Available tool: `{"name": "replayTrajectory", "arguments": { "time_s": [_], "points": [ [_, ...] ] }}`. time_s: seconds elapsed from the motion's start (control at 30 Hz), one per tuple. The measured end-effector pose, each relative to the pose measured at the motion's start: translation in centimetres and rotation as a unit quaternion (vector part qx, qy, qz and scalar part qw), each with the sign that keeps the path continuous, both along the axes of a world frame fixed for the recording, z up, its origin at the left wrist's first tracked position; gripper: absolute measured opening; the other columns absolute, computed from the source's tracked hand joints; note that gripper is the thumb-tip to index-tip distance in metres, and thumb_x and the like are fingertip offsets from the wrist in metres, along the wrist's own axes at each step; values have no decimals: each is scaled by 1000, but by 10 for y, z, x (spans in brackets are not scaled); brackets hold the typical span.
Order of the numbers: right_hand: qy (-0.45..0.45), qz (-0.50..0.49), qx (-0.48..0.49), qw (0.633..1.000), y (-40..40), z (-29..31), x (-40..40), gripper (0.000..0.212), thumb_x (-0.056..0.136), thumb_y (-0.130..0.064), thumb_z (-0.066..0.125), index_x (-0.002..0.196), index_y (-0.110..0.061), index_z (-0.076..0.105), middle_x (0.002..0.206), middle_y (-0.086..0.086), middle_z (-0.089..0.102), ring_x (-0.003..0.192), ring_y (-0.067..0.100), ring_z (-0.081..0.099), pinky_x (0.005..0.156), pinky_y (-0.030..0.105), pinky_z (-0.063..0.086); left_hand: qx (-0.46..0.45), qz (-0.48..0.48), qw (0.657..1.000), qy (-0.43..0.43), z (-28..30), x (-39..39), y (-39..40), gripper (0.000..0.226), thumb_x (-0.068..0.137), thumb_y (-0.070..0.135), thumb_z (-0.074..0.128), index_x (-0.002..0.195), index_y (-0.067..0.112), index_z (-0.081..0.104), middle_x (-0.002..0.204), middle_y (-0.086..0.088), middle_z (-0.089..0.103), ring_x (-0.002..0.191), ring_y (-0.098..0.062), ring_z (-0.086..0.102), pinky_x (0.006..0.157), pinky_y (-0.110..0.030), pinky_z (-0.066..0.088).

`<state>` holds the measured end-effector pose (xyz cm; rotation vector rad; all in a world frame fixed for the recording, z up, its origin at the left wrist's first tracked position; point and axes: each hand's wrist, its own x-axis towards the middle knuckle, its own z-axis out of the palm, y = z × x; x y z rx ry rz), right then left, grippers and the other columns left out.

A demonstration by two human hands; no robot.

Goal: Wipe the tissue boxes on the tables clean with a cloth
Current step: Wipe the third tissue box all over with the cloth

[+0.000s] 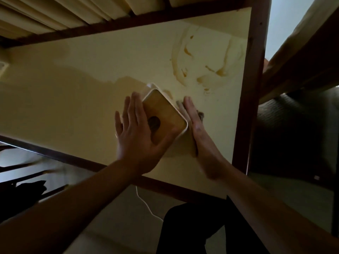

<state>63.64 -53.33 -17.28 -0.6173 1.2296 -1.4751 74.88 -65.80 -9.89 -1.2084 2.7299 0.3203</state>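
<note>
A tissue box (pixel 166 111) with a wooden lid, a white body and a dark oval slot stands on the pale yellow table (pixel 73 88). My left hand (pixel 136 132) lies with straight, spread fingers against the box's left side, its thumb over the lid's near end. My right hand (pixel 195 125) is flat along the box's right side and presses a brownish cloth (pixel 200 115) against it. Only small parts of the cloth show past the fingers.
Brown smeared stains (pixel 205 70) mark the table beyond the box. A dark wooden frame (pixel 245 107) edges the table. Curtains (pixel 55 13) hang at the far side. A chair (pixel 293 125) stands to the right. A white cable (pixel 146 204) runs over the floor.
</note>
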Motion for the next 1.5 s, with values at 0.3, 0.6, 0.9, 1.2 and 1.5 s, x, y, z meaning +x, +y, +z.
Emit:
{"name": "replayTrajectory", "arguments": {
  "time_s": [0.3, 0.6, 0.9, 1.2, 1.5],
  "points": [
    [-85, -16, 13, 996, 38, 16, 39, 45, 107, -61, 20, 144, -81, 5, 169, -35, -10, 160, 3, -14, 129, 63, 3, -26, -292, 954, -58, 8, 17, -16, 126, 84, 90, 33, 161, -7, 13, 172, -21, 11, 161, -36, 5, 123, -70, 13],
    [114, -14, 62, 991, -61, 11, -44, 51, 118, -27, 9, 168, -23, -2, 177, -1, -9, 161, 9, -13, 131, 36, -10, -20, -300, 953, -43, 9, 17, -17, 124, 82, 85, 47, 162, -5, 16, 172, -17, 13, 161, -32, 6, 124, -67, 12],
    [33, -16, 25, 999, 10, 9, 21, 51, 112, -45, 16, 150, -71, -5, 165, -38, -19, 159, 1, -16, 129, 62, 0, -9, -291, 957, -15, 6, 20, -17, 122, 81, 82, 47, 162, -4, 17, 172, -19, 14, 161, -33, 7, 123, -69, 12],
    [63, -15, 20, 998, 16, 6, 27, 59, 110, -42, 21, 142, -80, -11, 170, -28, -19, 159, 4, -17, 129, 63, 3, -15, -299, 954, -27, 5, 19, -18, 122, 84, 86, 38, 162, -5, 16, 172, -20, 12, 161, -33, 7, 123, -67, 12],
    [189, -51, -7, 981, -32, 14, -15, 50, 116, -24, 14, 162, -35, -2, 174, -6, -10, 161, 15, -17, 131, 55, -4, -8, -291, 956, -39, 11, 18, -15, 124, 82, 90, 35, 163, -2, 14, 173, -17, 11, 161, -30, 4, 125, -65, 9]
  ]
}}
